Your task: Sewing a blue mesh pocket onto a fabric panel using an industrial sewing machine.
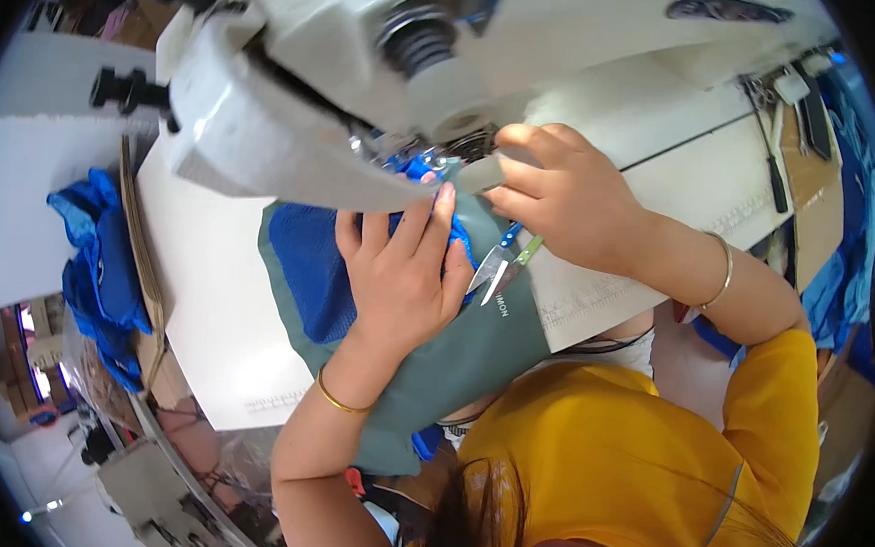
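Below the head of a white sewing machine (295, 139), a dull green cloth (492, 357) and a blue mesh cloth (308, 266) lie together. My left hand (403, 271) presses down on them, fingers stretched toward the needle area, which the machine head partly hides. Bright blue fabric (419, 162) bunches at the fingertips. My right hand (572, 197) is closed, pinching a pale grey-green flat piece (481, 175) beside the needle area. Two small knives, one blue-handled (497, 257) and one green-handled (511, 271), show on the green cloth; I cannot tell whether they are printed.
The white machine table (224, 331) spreads under the work, and the green cloth hangs over its front edge. Blue fabric (102, 263) is heaped at the left beside a cardboard edge (143, 256). A black-handled tool (776, 179) and a dark phone-like object (813, 121) lie at the far right.
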Action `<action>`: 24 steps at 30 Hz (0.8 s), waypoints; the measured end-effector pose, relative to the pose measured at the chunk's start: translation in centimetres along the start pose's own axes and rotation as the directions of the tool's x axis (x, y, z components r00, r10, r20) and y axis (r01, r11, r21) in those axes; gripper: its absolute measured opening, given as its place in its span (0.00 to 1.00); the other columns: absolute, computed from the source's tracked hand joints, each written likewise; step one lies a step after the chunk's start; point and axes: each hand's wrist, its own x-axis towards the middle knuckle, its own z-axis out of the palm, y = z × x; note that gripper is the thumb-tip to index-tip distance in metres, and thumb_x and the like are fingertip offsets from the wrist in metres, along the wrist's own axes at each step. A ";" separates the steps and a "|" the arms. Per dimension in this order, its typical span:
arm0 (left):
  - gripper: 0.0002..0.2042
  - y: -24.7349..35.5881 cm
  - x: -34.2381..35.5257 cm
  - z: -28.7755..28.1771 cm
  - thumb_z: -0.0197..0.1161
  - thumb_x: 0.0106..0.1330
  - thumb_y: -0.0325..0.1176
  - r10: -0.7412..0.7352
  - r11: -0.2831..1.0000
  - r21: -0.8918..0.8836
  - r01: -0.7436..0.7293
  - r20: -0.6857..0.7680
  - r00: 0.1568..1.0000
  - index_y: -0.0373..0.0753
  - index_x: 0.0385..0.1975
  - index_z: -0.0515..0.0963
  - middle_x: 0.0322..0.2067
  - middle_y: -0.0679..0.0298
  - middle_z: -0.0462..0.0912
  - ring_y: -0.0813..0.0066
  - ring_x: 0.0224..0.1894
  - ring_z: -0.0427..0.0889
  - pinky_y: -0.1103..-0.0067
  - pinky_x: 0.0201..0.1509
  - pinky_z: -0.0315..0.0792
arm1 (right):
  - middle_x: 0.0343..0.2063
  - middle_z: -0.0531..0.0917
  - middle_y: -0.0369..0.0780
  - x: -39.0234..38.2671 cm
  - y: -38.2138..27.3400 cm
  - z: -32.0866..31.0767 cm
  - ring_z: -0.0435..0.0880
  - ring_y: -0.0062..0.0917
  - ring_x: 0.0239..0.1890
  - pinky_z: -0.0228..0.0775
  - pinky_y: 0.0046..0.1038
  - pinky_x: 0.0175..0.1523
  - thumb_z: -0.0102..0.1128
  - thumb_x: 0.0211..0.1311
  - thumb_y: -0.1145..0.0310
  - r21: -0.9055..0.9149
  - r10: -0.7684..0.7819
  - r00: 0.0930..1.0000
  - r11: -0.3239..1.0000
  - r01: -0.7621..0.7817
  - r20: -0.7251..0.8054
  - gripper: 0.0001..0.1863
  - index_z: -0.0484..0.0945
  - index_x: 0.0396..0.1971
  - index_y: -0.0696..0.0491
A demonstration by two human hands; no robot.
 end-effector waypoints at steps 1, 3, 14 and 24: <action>0.18 0.1 0.2 -0.1 0.57 0.61 0.36 -0.025 1.000 0.007 0.025 0.002 1.000 0.36 0.48 0.82 0.48 0.60 0.80 0.56 0.59 0.70 0.57 0.67 0.54 | 0.51 0.82 0.32 -0.1 0.1 -0.1 0.74 0.32 0.57 0.70 0.34 0.57 0.60 0.52 0.71 0.015 -0.020 1.000 1.000 0.020 0.006 0.16 0.83 0.43 0.54; 0.18 0.1 0.4 -0.2 0.58 0.60 0.36 -0.026 0.999 -0.027 0.027 0.015 1.000 0.37 0.48 0.83 0.47 0.60 0.80 0.56 0.58 0.70 0.57 0.67 0.55 | 0.51 0.82 0.33 0.0 0.4 -0.1 0.74 0.32 0.56 0.70 0.34 0.57 0.60 0.52 0.72 0.036 0.010 1.000 0.999 -0.010 -0.003 0.18 0.83 0.45 0.55; 0.20 -0.2 0.3 0.5 0.60 0.56 0.38 -0.043 0.998 -0.045 0.041 -0.055 0.998 0.34 0.46 0.82 0.47 0.59 0.80 0.58 0.58 0.72 0.54 0.66 0.57 | 0.49 0.83 0.34 0.5 0.4 0.2 0.76 0.31 0.55 0.72 0.35 0.55 0.67 0.50 0.70 0.083 0.065 0.998 0.994 -0.066 0.016 0.16 0.84 0.41 0.53; 0.19 -0.2 0.8 0.6 0.60 0.57 0.37 -0.045 0.998 -0.035 0.043 -0.065 0.997 0.34 0.46 0.81 0.48 0.59 0.79 0.58 0.59 0.71 0.53 0.67 0.57 | 0.47 0.83 0.36 0.7 0.5 -0.1 0.77 0.32 0.53 0.72 0.34 0.52 0.65 0.52 0.68 0.056 0.062 0.998 0.997 -0.062 -0.011 0.14 0.83 0.41 0.53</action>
